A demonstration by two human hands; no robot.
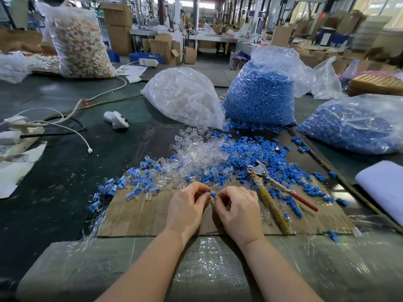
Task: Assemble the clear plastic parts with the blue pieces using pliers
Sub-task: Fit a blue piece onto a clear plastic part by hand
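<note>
Hand-fitting stage of assembly, seen from the head camera. The left hand [187, 207] and right hand [238, 211] meet over the near part of a cardboard sheet [139, 216] on the tabletop [54, 171]. A blue piece [213, 195] shows between the two sets of curled fingers; the right fingers [221, 196] appear to pinch it. The left fingers [201, 196] are curled as though round a clear part, but that part cannot be made out, so what the left hand holds cannot be told for certain.

The pliers [265, 182] lie untouched on the cardboard just to the right of the right hand, jaws pointing away into the loose parts, one wrapped handle and one red handle toward the person. Loose clear parts [196, 155] and loose blue pieces [250, 149] are heaped just beyond the hands; joined pairs [122, 184] lie scattered to the left. Behind stand a bag of clear parts [185, 94] and a bag of blue pieces [259, 99].

Judged step: mating a blue piece to a clear part by hand, before pressing. The next move likely calls for keeping the pair aligned in one hand while the right hand takes up the pliers to seat it.
</note>
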